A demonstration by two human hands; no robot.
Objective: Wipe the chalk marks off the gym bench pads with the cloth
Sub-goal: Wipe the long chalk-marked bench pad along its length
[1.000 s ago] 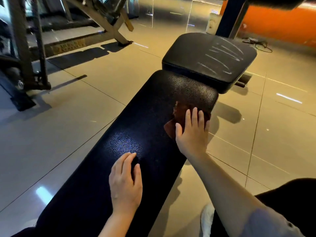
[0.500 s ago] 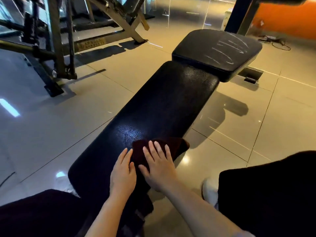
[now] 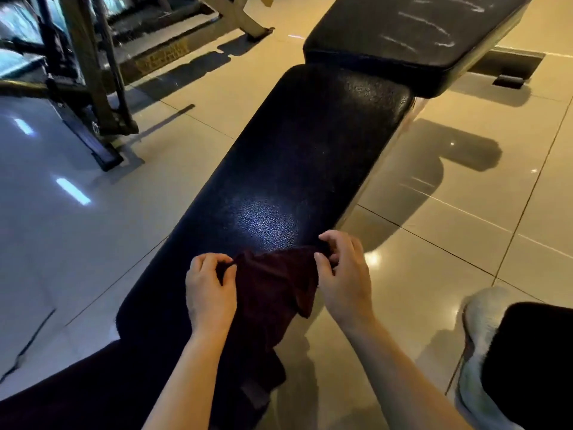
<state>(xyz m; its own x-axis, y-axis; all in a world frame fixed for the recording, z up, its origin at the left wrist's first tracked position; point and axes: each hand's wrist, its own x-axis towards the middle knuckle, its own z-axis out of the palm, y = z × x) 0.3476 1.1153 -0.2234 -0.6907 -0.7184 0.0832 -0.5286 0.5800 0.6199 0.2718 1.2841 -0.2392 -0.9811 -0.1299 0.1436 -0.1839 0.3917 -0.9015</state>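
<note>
Fingers (image 3: 322,240) of my right hand (image 3: 344,274) and my left hand (image 3: 209,282) pinch the top corners of the dark red cloth (image 3: 273,280), which lies at the near end of the long pad (image 3: 297,156), draping off its right edge. I judge I'm refolding between passes. Chalk marks (image 3: 418,26) remain on the far pad (image 3: 403,32); next I must carry the cloth there.

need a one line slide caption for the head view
Both hands, left hand and right hand, pinch the dark red cloth on the long pad; chalk marks remain beyond.
</note>
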